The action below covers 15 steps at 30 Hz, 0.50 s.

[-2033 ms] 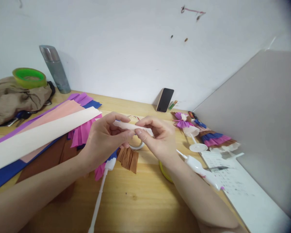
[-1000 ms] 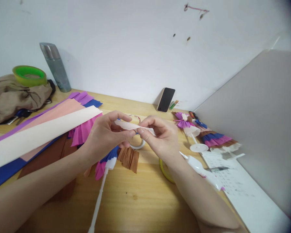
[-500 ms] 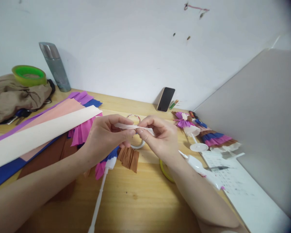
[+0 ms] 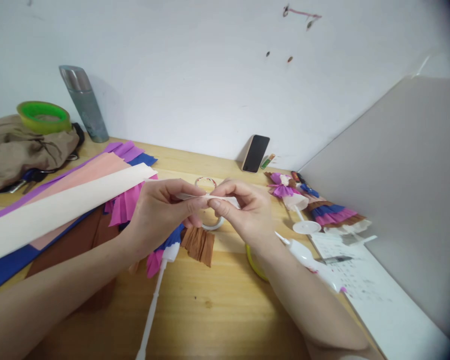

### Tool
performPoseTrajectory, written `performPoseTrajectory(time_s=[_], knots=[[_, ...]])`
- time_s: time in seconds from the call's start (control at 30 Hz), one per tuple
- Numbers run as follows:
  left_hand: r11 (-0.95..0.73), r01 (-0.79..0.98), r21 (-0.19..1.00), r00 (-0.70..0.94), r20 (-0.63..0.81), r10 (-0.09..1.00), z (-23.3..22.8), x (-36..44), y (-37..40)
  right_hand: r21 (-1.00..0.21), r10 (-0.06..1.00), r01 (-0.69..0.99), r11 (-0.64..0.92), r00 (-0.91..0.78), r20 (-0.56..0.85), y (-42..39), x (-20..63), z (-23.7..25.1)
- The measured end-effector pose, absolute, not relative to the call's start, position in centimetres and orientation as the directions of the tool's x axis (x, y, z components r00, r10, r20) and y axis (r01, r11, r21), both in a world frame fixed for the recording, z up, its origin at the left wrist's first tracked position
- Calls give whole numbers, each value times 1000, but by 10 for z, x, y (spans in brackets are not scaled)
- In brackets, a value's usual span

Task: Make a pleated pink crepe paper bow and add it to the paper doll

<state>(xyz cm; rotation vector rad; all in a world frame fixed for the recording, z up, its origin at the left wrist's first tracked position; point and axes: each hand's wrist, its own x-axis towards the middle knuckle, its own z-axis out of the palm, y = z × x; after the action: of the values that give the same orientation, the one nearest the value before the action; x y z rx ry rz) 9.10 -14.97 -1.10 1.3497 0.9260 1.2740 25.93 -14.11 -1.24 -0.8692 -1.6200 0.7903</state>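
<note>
Between my two hands, above the wooden table, is a narrow strip of white crepe paper [image 4: 230, 201]. My left hand [image 4: 168, 205] pinches it between thumb and forefinger, and the palm covers part of it. Close beside it, my right hand [image 4: 242, 205] pinches the same strip, the fingertips of both hands nearly touching. Below my hands lie a white stick [image 4: 155, 300] with blue and pink ruffled paper at its top and a brown pleated paper piece [image 4: 199, 246]. A roll of tape [image 4: 213, 225] is partly hidden behind my fingers.
At left, long crepe sheets [image 4: 60, 212] overlap near a cloth bag [image 4: 26, 150], a green tape roll [image 4: 45, 117] and a bottle [image 4: 84, 102]. A phone [image 4: 256, 153] leans on the wall. At right lie paper-ruffled pieces [image 4: 335, 212], a glue bottle [image 4: 303, 254] and a written sheet [image 4: 375, 285].
My hands stay in almost the same place, still pinching the white strip. The fingertips have shifted slightly along it. Nothing else has visibly moved.
</note>
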Motion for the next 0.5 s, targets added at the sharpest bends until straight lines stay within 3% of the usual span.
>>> performPoseTrajectory(time_s=[0.17, 0.5], knots=[[-220, -100, 970, 122, 232, 965, -11, 90, -146, -889, 882, 28, 457, -145, 448, -138, 261, -13], [-168, -92, 981, 97, 177, 979, -10, 91, -142, -839, 847, 116, 531, -73, 526, -133, 263, -15]])
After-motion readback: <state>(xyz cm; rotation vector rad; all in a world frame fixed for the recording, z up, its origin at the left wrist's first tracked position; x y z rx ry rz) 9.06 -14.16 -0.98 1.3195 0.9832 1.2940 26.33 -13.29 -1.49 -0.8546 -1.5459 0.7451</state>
